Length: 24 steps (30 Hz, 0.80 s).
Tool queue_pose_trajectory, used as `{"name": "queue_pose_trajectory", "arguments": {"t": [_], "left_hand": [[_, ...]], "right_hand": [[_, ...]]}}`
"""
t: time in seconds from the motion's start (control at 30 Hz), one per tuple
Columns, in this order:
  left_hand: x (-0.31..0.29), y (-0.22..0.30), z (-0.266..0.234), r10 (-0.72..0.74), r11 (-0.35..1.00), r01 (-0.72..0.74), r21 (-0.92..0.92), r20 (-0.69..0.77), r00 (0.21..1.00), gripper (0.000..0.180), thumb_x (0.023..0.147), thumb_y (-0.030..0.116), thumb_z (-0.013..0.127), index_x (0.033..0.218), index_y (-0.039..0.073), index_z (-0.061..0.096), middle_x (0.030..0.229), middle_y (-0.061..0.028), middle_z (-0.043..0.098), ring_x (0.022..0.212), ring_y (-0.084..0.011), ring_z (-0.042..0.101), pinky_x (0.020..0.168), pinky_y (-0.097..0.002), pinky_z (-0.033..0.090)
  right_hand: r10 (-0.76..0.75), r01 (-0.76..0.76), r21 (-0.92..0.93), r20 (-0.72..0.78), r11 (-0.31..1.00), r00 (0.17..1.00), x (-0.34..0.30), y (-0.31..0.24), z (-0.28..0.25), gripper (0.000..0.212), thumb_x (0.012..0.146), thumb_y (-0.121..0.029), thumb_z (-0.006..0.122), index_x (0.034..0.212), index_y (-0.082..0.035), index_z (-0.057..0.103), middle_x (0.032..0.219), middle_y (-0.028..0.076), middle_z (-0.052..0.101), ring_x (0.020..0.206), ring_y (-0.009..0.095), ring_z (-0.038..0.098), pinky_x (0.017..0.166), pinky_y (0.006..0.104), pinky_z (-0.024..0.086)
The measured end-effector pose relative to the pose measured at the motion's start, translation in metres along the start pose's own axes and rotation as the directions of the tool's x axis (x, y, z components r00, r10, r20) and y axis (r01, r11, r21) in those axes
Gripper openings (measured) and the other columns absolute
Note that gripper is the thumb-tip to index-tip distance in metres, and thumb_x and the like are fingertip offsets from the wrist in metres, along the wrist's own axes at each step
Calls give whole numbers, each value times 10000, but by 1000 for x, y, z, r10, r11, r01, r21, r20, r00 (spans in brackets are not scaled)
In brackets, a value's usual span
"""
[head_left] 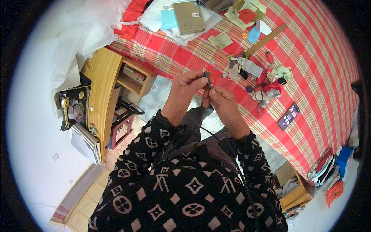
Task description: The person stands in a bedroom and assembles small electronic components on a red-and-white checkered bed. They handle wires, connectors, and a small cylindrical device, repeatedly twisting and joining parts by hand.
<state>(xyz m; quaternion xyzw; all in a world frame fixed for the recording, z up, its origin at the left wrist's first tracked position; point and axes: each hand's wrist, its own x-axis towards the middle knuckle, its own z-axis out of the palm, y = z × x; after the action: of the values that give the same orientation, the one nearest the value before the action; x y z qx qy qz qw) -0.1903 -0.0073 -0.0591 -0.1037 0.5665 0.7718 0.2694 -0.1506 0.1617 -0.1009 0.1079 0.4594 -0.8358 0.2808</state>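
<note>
Both my hands are raised in front of me, near the edge of the bed. A short dark pencil point(207, 78) stands nearly upright between them, its pale pointed tip at the top. My left hand point(182, 91) pinches it between thumb and fingers along its upper part. At its lower end, the thumb and fingers of my right hand point(226, 106) close on it. My fingers hide part of the pencil. Beyond my right hand, a pile of small items with a grey-white tag point(253, 69) lies on the red checked cloth point(309, 50).
A phone point(288, 116) lies on the cloth at right. Farther back are a wooden ruler point(266, 40), crumpled banknotes point(220, 40) and a brown notebook point(188, 18). To my left, a wooden desk point(101, 77) has an open drawer point(148, 83). Another open drawer point(295, 193) is at lower right.
</note>
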Motion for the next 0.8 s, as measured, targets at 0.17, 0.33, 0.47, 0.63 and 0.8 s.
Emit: {"name": "queue_pose_trajectory", "arguments": {"t": [0.17, 0.33, 0.47, 0.63, 0.8], "left_hand": [[-16, 7, -2, 153, 973, -190, -132, -247, 957, 202, 927, 4, 656, 1124, -17, 694, 941, -53, 697, 858, -132, 655, 786, -269, 551], [-40, 16, -11, 230, 934, -303, -190, -330, 916, 214, 912, -44, 653, 1120, -17, 694, 983, -59, 704, 873, -130, 656, 815, -270, 554], [-53, 11, -21, 251, 929, -323, -181, -333, 909, 211, 913, -24, 660, 1121, -12, 693, 982, -60, 709, 865, -124, 656, 793, -270, 548], [-67, -6, -61, 252, 952, -305, -13, -533, 808, 135, 912, -3, 668, 1043, 15, 696, 906, -58, 708, 741, -134, 648, 692, -278, 544], [-63, -14, -159, 159, 984, -162, 75, -784, 600, 116, 916, 42, 677, 1030, 39, 659, 865, -30, 684, 712, -144, 654, 639, -284, 561]], "right_hand": [[16, -10, -42, 145, 999, 989, 6, -1, 15, 310, 1045, -258, 517, 954, 16, 629, 811, 73, 599, 741, 170, 553, 725, 304, 452], [30, -17, -54, 254, 998, 967, 9, -7, 35, 329, 1051, -262, 502, 943, 24, 625, 799, 76, 600, 732, 170, 554, 716, 299, 452], [85, -39, -162, 283, 986, 955, 6, -10, 48, 339, 1056, -260, 482, 963, 30, 630, 812, 78, 617, 756, 171, 578, 731, 298, 464], [201, -133, -298, 211, 945, 957, -12, -9, 46, 313, 1022, -242, 495, 1027, 21, 665, 833, 69, 671, 779, 157, 622, 754, 295, 481], [154, -122, -374, 55, 919, 987, -33, -4, 9, 340, 1057, -257, 463, 1052, 28, 647, 839, 67, 638, 815, 151, 598, 796, 286, 469]]}}
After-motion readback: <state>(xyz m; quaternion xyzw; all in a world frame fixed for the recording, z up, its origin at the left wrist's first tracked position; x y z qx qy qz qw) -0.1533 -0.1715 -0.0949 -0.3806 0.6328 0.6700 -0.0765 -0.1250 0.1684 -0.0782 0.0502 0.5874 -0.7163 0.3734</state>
